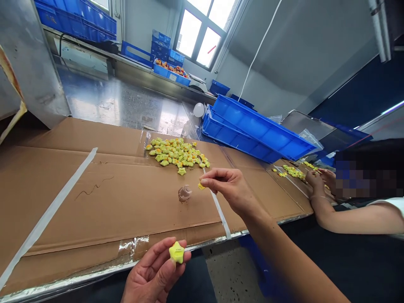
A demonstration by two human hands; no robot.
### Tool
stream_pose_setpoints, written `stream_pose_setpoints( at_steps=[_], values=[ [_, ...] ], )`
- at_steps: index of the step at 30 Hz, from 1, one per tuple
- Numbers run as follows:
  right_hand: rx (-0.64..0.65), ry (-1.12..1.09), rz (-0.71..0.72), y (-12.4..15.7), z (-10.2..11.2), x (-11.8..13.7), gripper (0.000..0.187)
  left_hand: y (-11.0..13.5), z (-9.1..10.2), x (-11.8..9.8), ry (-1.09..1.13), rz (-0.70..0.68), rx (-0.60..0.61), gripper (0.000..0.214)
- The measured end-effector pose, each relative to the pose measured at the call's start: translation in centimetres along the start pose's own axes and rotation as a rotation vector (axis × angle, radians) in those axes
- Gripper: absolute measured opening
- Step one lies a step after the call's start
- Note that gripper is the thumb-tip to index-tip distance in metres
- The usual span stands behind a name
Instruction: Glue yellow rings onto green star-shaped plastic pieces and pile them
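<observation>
Near the table's front edge, my left hand (156,271) pinches a yellow-green star-shaped piece (176,252) between thumb and fingers; a slot-like mark shows on its face. My right hand (230,185) is closed on a small yellow piece (201,185), mostly hidden by the fingertips, so its exact kind is unclear. Just left of those fingertips stands a small clear cup (185,192) with brownish stuff around its base. Beyond it lies a heap of similar yellow-green stars (176,152), some with orange parts. A single star (182,171) sits at the heap's near side.
Brown cardboard (126,185) with white tape strips (63,202) covers the table. Stacked blue crates (252,126) stand behind at right. Further right, a co-worker's hands (317,179) are at another heap of stars (293,171). A metal panel (41,63) rises at left.
</observation>
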State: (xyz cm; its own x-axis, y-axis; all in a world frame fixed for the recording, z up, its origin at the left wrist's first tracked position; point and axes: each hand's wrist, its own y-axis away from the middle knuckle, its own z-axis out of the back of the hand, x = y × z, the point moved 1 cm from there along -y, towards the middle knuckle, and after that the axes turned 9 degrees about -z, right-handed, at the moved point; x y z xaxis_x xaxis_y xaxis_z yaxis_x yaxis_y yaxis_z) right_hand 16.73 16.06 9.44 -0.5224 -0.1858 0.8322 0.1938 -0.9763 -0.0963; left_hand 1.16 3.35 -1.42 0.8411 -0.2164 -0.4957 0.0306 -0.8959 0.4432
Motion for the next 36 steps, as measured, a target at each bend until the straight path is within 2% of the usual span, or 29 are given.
stream_pose_setpoints(
  at_steps=[5, 10, 16, 23, 36],
  values=[
    [0.107, -0.346, -0.067, 3.7, -1.5, 0.6, 0.005, 0.0, -0.6, 0.3, 0.067, -0.033, 0.042, 0.034],
    [0.223, -0.486, -0.128, 6.9, -3.7, 1.2, 0.002, 0.3, -0.7, 0.5, 0.109, -0.046, 0.096, 0.033],
    [0.199, -0.41, -0.097, 8.1, -4.8, 0.6, 0.001, 0.6, -0.3, 0.5, 0.114, -0.071, 0.148, 0.034],
    [0.169, -0.366, -0.079, 8.3, -4.9, 0.2, 0.003, 0.8, -0.3, 0.6, 0.1, -0.083, 0.099, 0.036],
    [0.177, -0.28, -0.016, 8.4, -4.8, 0.3, 0.004, 1.2, -0.8, 0.0, 0.082, -0.087, 0.15, 0.031]
  ],
)
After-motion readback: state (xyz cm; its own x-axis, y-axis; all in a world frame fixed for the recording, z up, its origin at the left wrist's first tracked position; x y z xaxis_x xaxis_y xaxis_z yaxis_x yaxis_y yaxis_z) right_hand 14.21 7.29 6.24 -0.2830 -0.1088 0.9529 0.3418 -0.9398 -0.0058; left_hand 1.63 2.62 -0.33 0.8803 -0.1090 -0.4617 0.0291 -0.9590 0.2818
